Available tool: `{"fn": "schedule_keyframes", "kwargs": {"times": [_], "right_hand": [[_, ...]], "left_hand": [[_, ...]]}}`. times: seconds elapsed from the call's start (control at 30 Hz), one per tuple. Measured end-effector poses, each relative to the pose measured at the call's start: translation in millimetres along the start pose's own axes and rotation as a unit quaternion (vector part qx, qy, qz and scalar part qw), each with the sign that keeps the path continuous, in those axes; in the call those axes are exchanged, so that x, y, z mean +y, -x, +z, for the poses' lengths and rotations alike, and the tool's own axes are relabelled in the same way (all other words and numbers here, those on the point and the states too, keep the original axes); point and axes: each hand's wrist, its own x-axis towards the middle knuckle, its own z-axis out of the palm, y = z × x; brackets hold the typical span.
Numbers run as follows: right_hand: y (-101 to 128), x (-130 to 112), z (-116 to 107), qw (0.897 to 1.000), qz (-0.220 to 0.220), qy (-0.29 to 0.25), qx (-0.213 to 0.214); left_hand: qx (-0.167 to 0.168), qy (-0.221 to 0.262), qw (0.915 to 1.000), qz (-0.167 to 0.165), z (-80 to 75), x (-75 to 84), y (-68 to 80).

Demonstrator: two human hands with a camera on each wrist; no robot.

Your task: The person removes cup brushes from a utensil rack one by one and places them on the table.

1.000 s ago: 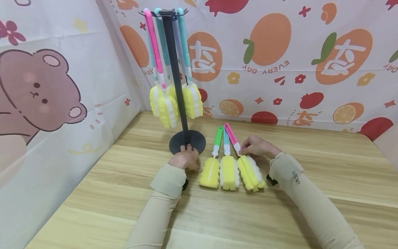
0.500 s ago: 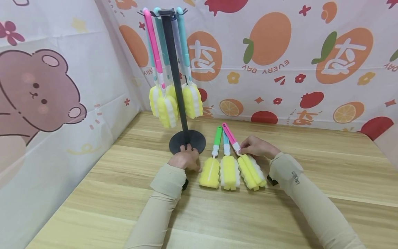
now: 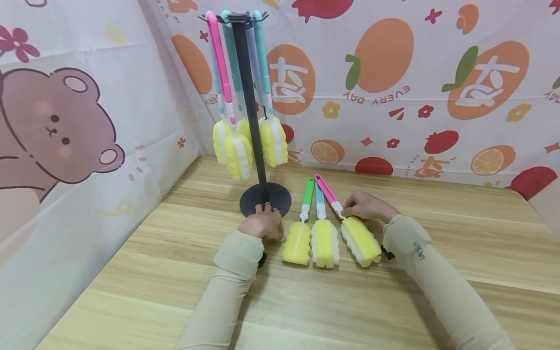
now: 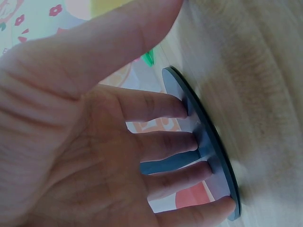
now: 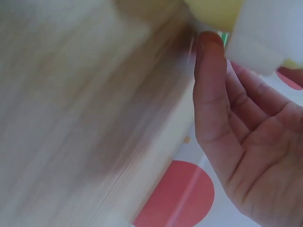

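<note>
Here the left hand [image 3: 262, 224] rests on the round base of the black stand [image 3: 265, 199], its fingers [image 4: 161, 106] straight and pressing flat on the disc on either side of the pole. At about three o'clock from that hand, three sponge brushes lie side by side on the wooden table [image 3: 144, 272]: the green-handled brush [image 3: 299, 228], the blue-handled brush [image 3: 323, 233] and the pink-handled brush [image 3: 350, 221]. The right hand [image 3: 365, 206] pinches the pink-handled brush at its white neck, the handle pointing toward eleven o'clock and the yellow sponge toward five; the wrist view is blurred, so the grip looks like a fingertip pinch, no firmer claim. More brushes [image 3: 238, 146] hang from the stand's top at twelve o'clock.
</note>
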Motion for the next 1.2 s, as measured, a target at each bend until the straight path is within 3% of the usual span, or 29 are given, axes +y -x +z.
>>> {"fn": "schedule_keyframes", "kwargs": {"times": [0.27, 0.67, 1.2], "right_hand": [[2, 1, -5, 1.000, 0.013, 0.000, -0.021], [7, -7, -14, 1.000, -0.002, -0.008, -0.006], [6, -47, -32, 0.990, -0.041, -0.031, 0.135]], "left_hand": [[-0.002, -0.006, 1.0000, -0.005, 0.3, 0.4, -0.1], [0.000, 0.002, 1.0000, -0.005, 0.2, 0.4, 0.8], [0.009, 0.001, 1.0000, 0.003, 1.9, -0.7, 0.5]]}}
